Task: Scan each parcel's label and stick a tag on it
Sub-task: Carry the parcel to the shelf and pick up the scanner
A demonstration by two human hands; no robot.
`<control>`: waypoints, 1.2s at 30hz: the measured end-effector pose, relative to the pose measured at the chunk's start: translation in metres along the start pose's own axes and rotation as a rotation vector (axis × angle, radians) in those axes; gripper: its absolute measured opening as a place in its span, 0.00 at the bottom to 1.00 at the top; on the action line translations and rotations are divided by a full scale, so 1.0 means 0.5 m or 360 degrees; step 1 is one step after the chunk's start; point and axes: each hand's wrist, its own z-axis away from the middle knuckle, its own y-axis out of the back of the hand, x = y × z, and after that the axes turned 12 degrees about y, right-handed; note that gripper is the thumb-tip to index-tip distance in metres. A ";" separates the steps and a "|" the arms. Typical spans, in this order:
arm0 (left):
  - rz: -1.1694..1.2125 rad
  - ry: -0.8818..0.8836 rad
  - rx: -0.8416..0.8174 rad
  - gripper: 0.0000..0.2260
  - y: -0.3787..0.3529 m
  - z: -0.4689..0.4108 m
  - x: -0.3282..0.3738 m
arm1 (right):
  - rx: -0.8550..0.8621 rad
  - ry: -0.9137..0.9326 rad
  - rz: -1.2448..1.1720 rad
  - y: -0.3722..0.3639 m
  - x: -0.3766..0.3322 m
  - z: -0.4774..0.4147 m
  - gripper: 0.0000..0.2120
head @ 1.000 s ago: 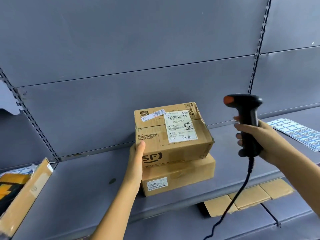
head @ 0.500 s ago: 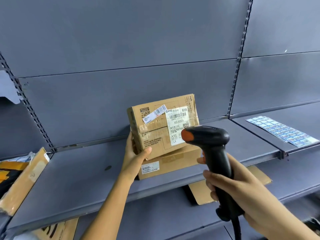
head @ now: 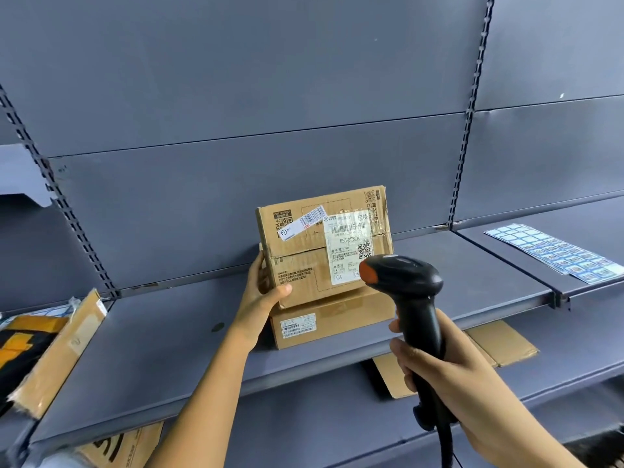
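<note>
A brown cardboard parcel (head: 304, 251) is tipped up on its front edge on top of a flatter parcel (head: 334, 319), its top face turned toward me. My left hand (head: 263, 295) grips its lower left corner, thumb on the front. A white shipping label (head: 347, 246) covers the right half of that face. My right hand (head: 435, 373) holds a black barcode scanner (head: 408, 298) by the handle, its orange-tipped head right in front of the label's lower edge. A sheet of blue tags (head: 553, 253) lies on the shelf to the right.
Both parcels sit on a grey metal shelf (head: 169, 339) with a grey back panel. At the far left lies an open carton (head: 57, 349) with black and yellow contents. Flat cardboard (head: 499, 342) lies on the lower shelf, and another box (head: 118, 447) sits bottom left.
My left hand has tilted the top parcel up so its label faces me. My right hand has brought the scanner from the right to just in front of the label.
</note>
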 end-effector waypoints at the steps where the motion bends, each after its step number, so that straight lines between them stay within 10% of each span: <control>1: 0.0003 -0.0002 -0.0008 0.46 0.001 -0.003 -0.001 | -0.0010 0.0005 0.0018 0.000 0.003 -0.001 0.06; 36: 0.0041 0.0007 -0.0017 0.47 0.006 -0.028 -0.014 | -0.0005 0.0322 -0.0006 -0.002 0.012 0.001 0.11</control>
